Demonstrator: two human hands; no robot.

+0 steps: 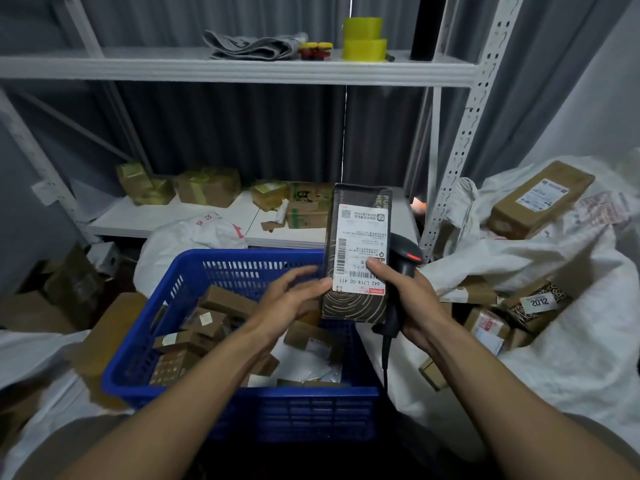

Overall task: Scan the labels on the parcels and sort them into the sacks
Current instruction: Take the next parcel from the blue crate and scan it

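While R hand (412, 299) grips the black scanner (406, 258) by its handle, its thumb also clamps a dark parcel (356, 306) in place, so that hand is closed on both. Parcel stands upright above the far R corner of the blue basket (294, 417), front face twd the camera. White label (360, 244) covers most of that face, print upside down from this view, barcode along its L side. R thumb tip sits on the label's lower R part. Scanner is just behind the parcel's R edge, head up, red light showing, cable hanging down beside the basket. L hand (294, 299) is spread, fingers fairly straight, fingertips at the parcel's L edge, thumb tip touching the label's lower L corner; not wrapped round it. Hands are close together, parcel btwn them.

Basket holds many small brown boxes (221, 303) & some white mailers. R sack (571, 341), white, lies open w/ several boxes in it; a long box (540, 202) w/ its own label rests on the top fold. L sack (31, 355) shows at the L edge, cardboard beside it. Third sack (187, 240) sits behind the basket. Lower shelf (138, 216) at back carries taped cartons; upper shelf (242, 69) has yellow tape rolls (363, 39) & folded grey bags (252, 46).
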